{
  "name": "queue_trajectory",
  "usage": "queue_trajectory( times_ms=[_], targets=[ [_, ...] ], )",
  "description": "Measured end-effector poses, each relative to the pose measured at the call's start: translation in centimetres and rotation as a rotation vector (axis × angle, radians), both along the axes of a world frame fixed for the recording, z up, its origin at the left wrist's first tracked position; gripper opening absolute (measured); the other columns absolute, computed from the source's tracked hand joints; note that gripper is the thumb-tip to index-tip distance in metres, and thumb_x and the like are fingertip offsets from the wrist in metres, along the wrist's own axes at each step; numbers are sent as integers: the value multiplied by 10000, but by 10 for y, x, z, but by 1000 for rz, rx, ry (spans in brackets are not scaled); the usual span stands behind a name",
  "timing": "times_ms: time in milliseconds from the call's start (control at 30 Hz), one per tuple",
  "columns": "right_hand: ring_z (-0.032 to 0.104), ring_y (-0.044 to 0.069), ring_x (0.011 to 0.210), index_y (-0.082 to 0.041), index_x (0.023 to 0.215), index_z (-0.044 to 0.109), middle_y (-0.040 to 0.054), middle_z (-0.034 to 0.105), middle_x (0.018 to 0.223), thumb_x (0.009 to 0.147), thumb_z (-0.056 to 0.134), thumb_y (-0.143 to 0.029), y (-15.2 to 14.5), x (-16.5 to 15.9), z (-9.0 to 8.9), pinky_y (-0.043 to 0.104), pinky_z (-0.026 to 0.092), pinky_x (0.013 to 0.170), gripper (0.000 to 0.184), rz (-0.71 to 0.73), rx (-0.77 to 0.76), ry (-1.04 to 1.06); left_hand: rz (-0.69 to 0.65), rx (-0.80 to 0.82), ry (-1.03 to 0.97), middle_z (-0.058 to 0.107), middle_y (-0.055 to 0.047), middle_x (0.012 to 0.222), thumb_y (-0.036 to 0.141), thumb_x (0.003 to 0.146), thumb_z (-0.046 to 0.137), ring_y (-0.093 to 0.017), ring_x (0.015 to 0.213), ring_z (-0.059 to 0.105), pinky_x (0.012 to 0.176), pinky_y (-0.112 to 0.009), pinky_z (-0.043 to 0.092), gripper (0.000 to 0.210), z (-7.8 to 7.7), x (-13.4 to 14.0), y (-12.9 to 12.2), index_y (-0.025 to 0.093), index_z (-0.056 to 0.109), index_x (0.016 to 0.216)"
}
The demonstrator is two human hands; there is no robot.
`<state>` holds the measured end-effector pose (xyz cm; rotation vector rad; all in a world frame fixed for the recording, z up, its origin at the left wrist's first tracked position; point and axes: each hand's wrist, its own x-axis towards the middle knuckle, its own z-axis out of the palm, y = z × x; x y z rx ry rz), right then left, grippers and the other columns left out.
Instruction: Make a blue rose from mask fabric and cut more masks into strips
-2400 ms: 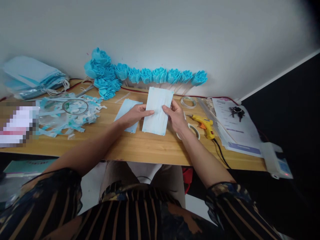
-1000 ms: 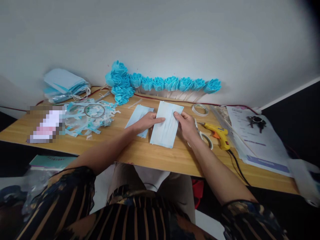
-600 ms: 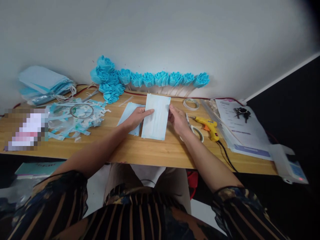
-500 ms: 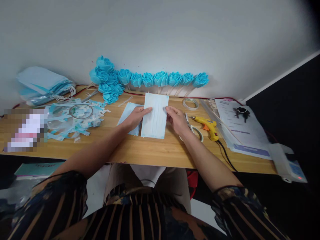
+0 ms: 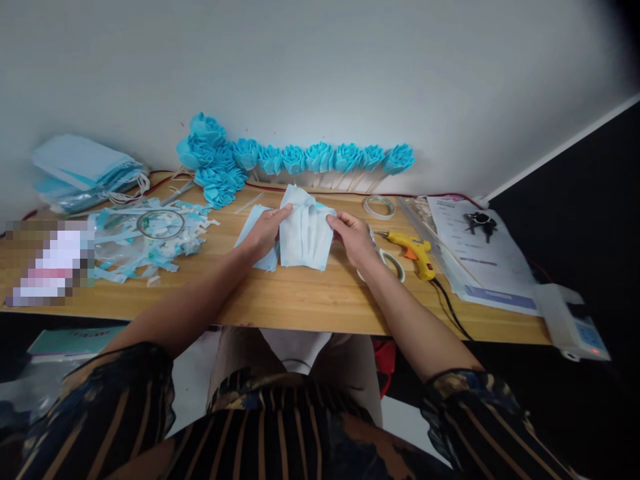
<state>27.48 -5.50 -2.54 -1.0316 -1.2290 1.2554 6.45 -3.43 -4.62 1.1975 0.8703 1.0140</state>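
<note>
A pale blue-white face mask (image 5: pixel 297 237) without visible ear loops is held upright over the table, its pleats spread apart and its top edge buckled. My left hand (image 5: pixel 267 230) pinches its left edge, thumb in front. At the right edge, my right hand (image 5: pixel 351 233) grips it between thumb and fingers. Another light blue mask piece (image 5: pixel 250 230) lies flat on the table, partly covered by my left hand and forearm. Beside my right wrist are scissors (image 5: pixel 393 263), partly hidden by the arm.
Blue paper-like flowers (image 5: pixel 320 158) on sticks line the wall. Left stand a mask stack (image 5: pixel 90 167) and a scrap pile (image 5: pixel 130 257) under a ring. Right are a tape roll (image 5: pixel 379 207), a yellow glue gun (image 5: pixel 413 252) with cord, papers (image 5: pixel 480 267), keys (image 5: pixel 481 223) and a power strip (image 5: pixel 575 327).
The mask went from flat and smooth to opened along its pleats, with its top edge bent. Both hands stay on its sides, with little shift.
</note>
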Motion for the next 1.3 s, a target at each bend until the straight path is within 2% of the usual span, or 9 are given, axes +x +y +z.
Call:
queue_trajectory(
  times_ms=[133, 267, 467, 600, 733, 867, 1000, 1133, 1300],
  targets=[
    [575, 122, 659, -244, 827, 717, -50, 657, 718, 691, 827, -516, -2, -2, 2, 257, 485, 629, 324, 48, -27, 43, 103, -27, -50, 756, -121, 779, 680, 787, 691, -276, 795, 725, 713, -365, 555, 573, 3, 4, -5, 123, 709, 921],
    [674, 166, 895, -285, 1067, 726, -33, 754, 993, 670, 853, -500, -3, -4, 4, 286, 539, 802, 470, 116, 14, 68, 35, -30, -14, 766, -126, 817, 642, 769, 723, -254, 795, 719, 735, -349, 552, 549, 12, 7, -14, 104, 720, 879],
    [672, 178, 720, -197, 804, 734, 2, 750, 769, 638, 847, -572, 0, -2, -2, 315, 531, 715, 426, -12, -50, 61, -157, -3, 230, 620, -28, 520, 631, 760, 733, -116, 452, 535, 466, -234, 398, 505, 25, 5, -24, 140, 658, 671],
    [672, 189, 716, -183, 786, 708, 9, 728, 717, 641, 807, -636, 2, -2, -6, 308, 524, 686, 486, -49, -89, 50, -279, 41, 362, 547, 16, 444, 532, 694, 822, -78, 382, 450, 400, -197, 304, 431, 32, 4, -27, 145, 637, 648],
    [649, 170, 725, -195, 786, 680, 6, 707, 767, 732, 689, -708, 5, 2, -6, 298, 521, 688, 516, -44, -14, -32, -105, 57, 276, 561, 27, 477, 461, 663, 841, -64, 393, 432, 401, -185, 296, 369, 28, 4, -22, 127, 689, 699],
    [641, 155, 741, -219, 1018, 726, 6, 710, 855, 875, 566, -616, 10, 21, 13, 278, 506, 668, 451, -110, 201, -322, 159, 7, -44, 698, -28, 668, 396, 658, 822, -144, 565, 616, 541, -235, 489, 343, 19, 4, -11, 130, 706, 841],
    [676, 208, 833, -203, 1124, 735, 43, 743, 884, 947, 512, -415, 0, 53, 49, 333, 501, 790, 355, -353, 284, -908, 269, -35, -156, 708, -45, 704, 306, 717, 762, -189, 672, 678, 651, -284, 553, 239, 18, 3, -4, 130, 675, 854],
    [692, 296, 975, -224, 1296, 676, 100, 771, 981, 953, 545, -416, -37, 81, 67, 388, 490, 845, 414, -305, 106, -1444, 302, -62, -199, 705, -40, 720, 256, 743, 728, -206, 731, 705, 692, -296, 567, 184, 21, 3, -4, 135, 664, 867],
    [697, 327, 1012, -252, 1513, 459, 125, 753, 1144, 921, 587, -550, -81, 89, 50, 394, 506, 821, 675, -140, -144, -1630, 276, -61, -207, 732, -60, 776, 258, 762, 715, -244, 824, 724, 715, -319, 571, 152, 21, 6, -8, 158, 683, 872]
  ],
)
